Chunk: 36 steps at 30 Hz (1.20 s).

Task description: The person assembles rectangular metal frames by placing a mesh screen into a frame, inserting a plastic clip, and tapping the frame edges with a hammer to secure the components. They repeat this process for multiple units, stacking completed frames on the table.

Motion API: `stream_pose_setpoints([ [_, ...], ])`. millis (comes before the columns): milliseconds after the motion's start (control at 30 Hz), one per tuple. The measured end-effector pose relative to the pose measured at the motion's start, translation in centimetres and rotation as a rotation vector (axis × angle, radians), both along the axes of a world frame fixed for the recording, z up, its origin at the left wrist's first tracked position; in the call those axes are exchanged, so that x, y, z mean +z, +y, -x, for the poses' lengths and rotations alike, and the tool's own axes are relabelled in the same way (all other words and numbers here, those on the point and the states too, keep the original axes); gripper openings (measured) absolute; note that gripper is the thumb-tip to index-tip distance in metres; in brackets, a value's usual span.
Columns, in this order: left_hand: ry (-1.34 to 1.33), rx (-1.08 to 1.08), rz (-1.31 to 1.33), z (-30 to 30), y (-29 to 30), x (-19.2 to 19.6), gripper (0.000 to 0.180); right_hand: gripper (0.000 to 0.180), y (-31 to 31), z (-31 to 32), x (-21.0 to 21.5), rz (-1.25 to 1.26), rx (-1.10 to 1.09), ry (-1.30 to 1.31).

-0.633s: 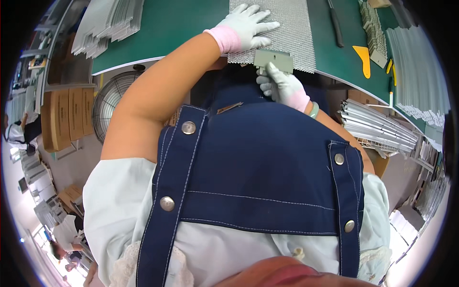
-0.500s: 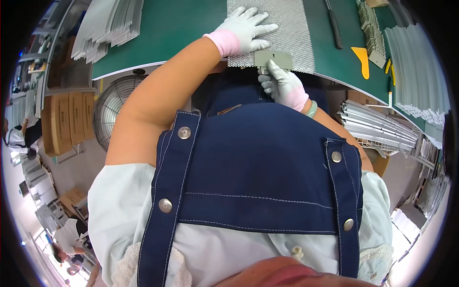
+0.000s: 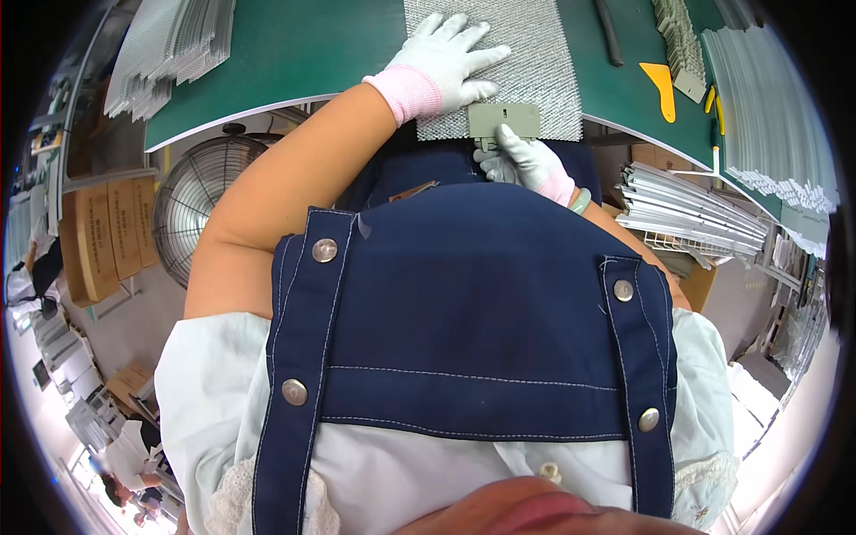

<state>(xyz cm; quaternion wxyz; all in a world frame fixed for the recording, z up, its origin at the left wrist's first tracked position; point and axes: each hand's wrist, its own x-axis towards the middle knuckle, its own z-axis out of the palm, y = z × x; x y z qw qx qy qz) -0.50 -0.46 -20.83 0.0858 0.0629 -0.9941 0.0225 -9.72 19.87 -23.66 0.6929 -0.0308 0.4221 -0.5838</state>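
Observation:
A long sheet of silvery metal mesh (image 3: 539, 58) lies on the green worktable, its near end reaching slightly past the front edge. My left hand (image 3: 446, 69), in a white glove with a pink cuff, rests flat on the sheet's left side with fingers spread. At the near end of the mesh, a flat grey-green plastic piece (image 3: 506, 120) with a small slot overlaps the sheet. My right hand (image 3: 528, 163), gloved alike, grips its near edge with the thumb on top. The fingers beneath are partly hidden, and I cannot tell whether the piece is fastened onto the mesh.
Mesh sheets are stacked at left (image 3: 174, 53) and right (image 3: 758, 98). Right of my sheet lie a dark-handled tool (image 3: 609, 31), a yellow scraper (image 3: 661, 91), a row of grey-green pieces (image 3: 679, 45) and a yellow-handled tool (image 3: 720, 111). Below stand a fan (image 3: 192, 205) and metal strips (image 3: 695, 209).
The whole view has shifted a little, so the table and tools appear farther left. Both hands keep their places on the mesh and the plastic piece.

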Motion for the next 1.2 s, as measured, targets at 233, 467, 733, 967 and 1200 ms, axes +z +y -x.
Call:
stream_pose_setpoints([
  [233, 0.008, 0.009, -0.105, 0.0, 0.0, 0.8, 0.06, 0.039, 0.3, 0.2, -0.1, -0.028, 0.039, 0.085],
  [467, 0.008, 0.161, -0.204, 1.2, 1.6, 1.7, 0.068, 0.036, 0.4, 0.4, -0.4, -0.005, 0.066, 0.148],
  [733, 0.051, 0.117, -0.151, 1.2, 1.3, 0.6, 0.055, 0.036, 0.1, -0.1, 0.7, -0.043, -0.007, 0.116],
  [967, 0.082, 0.106, -0.108, 1.4, 0.8, -0.1, 0.049, 0.039, -0.6, -0.3, 1.1, -0.029, 0.027, 0.11],
  [1200, 0.332, 0.454, -0.335, -1.6, -1.0, 2.4, 0.061, 0.038, 5.1, 5.2, 7.1, -0.157, 0.414, 0.491],
])
